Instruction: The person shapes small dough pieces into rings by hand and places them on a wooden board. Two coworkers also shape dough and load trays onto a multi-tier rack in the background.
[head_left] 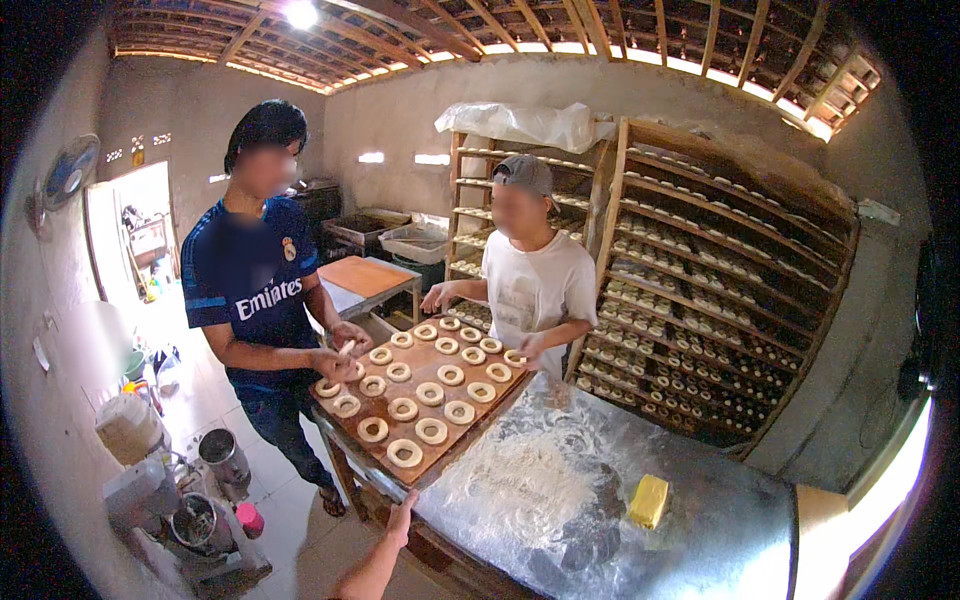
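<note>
The wooden board (420, 400) of dough rings (430, 393) lies on the floured table (600, 500). The left hand (402, 518), open, touches the table edge just below the board. Judging by this, loading continues (two co-workers tend it); lifting calls for a firm grasp. The right hand is unseen.
</note>
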